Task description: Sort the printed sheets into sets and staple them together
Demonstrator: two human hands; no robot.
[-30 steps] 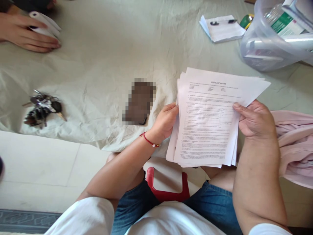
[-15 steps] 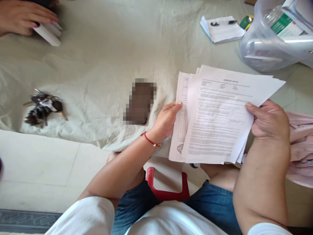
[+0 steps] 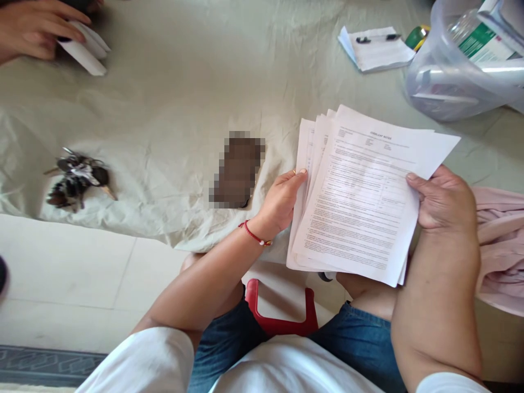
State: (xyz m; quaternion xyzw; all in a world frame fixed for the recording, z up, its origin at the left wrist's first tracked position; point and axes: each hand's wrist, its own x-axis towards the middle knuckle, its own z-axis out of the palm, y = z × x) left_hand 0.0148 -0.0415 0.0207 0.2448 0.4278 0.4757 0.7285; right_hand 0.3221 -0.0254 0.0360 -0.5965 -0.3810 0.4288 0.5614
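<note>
Between my two hands is a loose stack of printed paper sheets (image 3: 356, 207), fanned out so that several left edges show. My left hand (image 3: 284, 199) grips the stack's left edge, thumb on top and fingers hidden beneath. At the right edge my right hand (image 3: 444, 199) pinches the sheets, its thumb on the top page and its other fingers behind. The stack is tilted above my lap and the table's near edge. A dark phone-shaped object (image 3: 237, 173), blurred out, lies on the cloth left of my left hand.
A bunch of keys (image 3: 79, 177) lies on the cloth-covered table (image 3: 172, 98). At the top left, another person's hand (image 3: 41, 30) holds folded white paper (image 3: 88, 52). A notepad with a pen (image 3: 379, 52) lies beside a clear plastic tub (image 3: 442, 98). Pink cloth (image 3: 499, 245) hangs at right.
My right hand has shifted slightly left with the sheets, and their right side has drawn inward. More left edges now fan out. The other person's fingers have moved on the folded paper.
</note>
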